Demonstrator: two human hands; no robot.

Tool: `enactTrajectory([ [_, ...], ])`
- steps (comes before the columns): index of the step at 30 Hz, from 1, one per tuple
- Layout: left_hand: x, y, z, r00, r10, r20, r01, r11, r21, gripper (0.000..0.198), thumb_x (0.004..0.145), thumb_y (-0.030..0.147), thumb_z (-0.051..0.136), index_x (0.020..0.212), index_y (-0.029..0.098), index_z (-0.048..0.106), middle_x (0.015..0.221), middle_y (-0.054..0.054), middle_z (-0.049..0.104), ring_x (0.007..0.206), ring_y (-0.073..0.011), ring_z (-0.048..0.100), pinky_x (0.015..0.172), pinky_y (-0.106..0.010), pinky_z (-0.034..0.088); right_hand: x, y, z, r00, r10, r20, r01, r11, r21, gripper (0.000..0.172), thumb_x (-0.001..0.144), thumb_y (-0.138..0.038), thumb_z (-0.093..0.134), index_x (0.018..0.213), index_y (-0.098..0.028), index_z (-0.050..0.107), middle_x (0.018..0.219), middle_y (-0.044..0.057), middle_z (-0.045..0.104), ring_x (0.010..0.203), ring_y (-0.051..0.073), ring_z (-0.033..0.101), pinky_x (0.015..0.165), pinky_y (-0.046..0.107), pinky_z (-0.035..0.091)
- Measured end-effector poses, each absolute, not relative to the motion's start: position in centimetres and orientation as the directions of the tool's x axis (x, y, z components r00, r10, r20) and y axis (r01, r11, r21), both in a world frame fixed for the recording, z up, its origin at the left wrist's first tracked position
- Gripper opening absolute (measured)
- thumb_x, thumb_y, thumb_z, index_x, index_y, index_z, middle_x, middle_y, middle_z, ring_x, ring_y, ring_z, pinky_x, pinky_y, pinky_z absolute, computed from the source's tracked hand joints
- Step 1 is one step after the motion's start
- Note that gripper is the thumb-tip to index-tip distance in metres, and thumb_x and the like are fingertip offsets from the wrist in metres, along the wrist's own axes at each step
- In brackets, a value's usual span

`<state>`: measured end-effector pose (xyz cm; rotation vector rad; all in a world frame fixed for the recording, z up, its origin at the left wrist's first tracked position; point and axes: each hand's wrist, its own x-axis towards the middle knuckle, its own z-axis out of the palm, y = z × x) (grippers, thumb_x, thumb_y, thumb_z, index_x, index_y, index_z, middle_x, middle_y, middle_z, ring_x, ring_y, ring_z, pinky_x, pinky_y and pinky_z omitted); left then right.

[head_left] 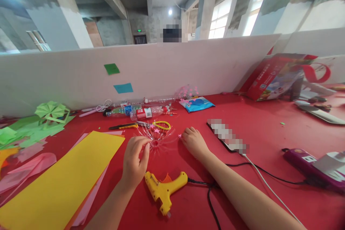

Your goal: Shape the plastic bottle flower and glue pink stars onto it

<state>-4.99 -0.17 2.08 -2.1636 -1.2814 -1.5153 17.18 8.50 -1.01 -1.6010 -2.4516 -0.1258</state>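
A clear plastic bottle piece [155,143], cut into thin strips that fan out, rests on the red table with pink stars [156,130] on some strips. My left hand [137,155] is closed in a pinch at the left side of this piece, on the end of a strip. To the right, my right hand [194,142] is closed low over the table, a small pink star [179,136] at its fingertips. Just in front of my left hand lies a yellow glue gun [165,188]. Behind the cut bottle are yellow-handled scissors [162,125] and a yellow-and-black cutter knife [123,126].
Yellow paper [64,179] and green paper [32,131] cover the left side. Plastic bottles [147,113] and a blue packet [198,104] lie by the white partition [167,68]. A phone [223,138], cables and a purple power strip [312,167] are at right.
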Motion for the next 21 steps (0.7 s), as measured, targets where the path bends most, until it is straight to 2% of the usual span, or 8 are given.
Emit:
enactTrajectory([
  [6,-4.4,-0.5,2.0,0.112,0.548,0.829,0.725,-0.615,0.309,0.015,0.087,0.01,0.048,0.094,0.02,0.056,0.088,-0.003,0.061,0.086,-0.0161,0.057,0.078,-0.031,0.047,17.2,8.3,-1.1,-0.36,0.881,0.308,0.909,0.406,-0.098,0.016,0.085,-0.014,0.05,0.081,-0.013,0.066,0.09,0.013,0.063,0.088,0.023,0.053,0.072,0.031,0.032],
  [11,-3.8,-0.8,2.0,0.132,0.544,0.828,0.701,-0.642,0.31,0.017,0.086,0.008,0.048,0.095,0.02,0.056,0.088,-0.004,0.061,0.086,-0.0157,0.056,0.08,-0.031,0.047,17.9,8.2,-0.6,-0.273,0.881,0.386,0.884,0.388,-0.26,0.014,0.081,-0.011,0.051,0.077,-0.014,0.063,0.086,0.012,0.063,0.082,0.022,0.056,0.071,0.03,0.035],
  [14,-3.6,-1.0,2.1,0.13,0.538,0.833,0.687,-0.655,0.315,0.017,0.086,0.008,0.049,0.095,0.02,0.056,0.088,-0.003,0.061,0.085,-0.0152,0.057,0.079,-0.03,0.047,18.0,7.5,0.5,-0.225,0.879,0.42,0.83,0.399,-0.39,0.016,0.085,-0.015,0.047,0.078,-0.015,0.061,0.082,0.008,0.063,0.078,0.019,0.058,0.069,0.027,0.039],
  [19,-3.1,-1.7,2.1,0.149,0.65,0.745,0.641,-0.637,0.428,0.012,0.088,0.014,0.047,0.093,0.02,0.057,0.079,-0.002,0.061,0.07,-0.0125,0.057,0.065,-0.024,0.045,16.6,4.2,2.8,-0.244,0.87,0.429,0.67,0.471,-0.574,0.021,0.09,-0.03,0.043,0.081,-0.018,0.058,0.07,-0.001,0.062,0.065,0.013,0.058,0.06,0.022,0.044],
  [21,-2.8,-2.0,2.2,0.163,0.713,0.682,0.62,-0.611,0.491,0.011,0.088,0.017,0.047,0.09,0.02,0.057,0.076,-0.001,0.061,0.065,-0.0117,0.056,0.062,-0.023,0.044,15.7,2.7,3.3,-0.294,0.845,0.447,0.404,0.534,-0.743,0.018,0.087,-0.029,0.048,0.076,-0.019,0.057,0.068,-0.001,0.06,0.064,0.013,0.057,0.059,0.022,0.044],
])
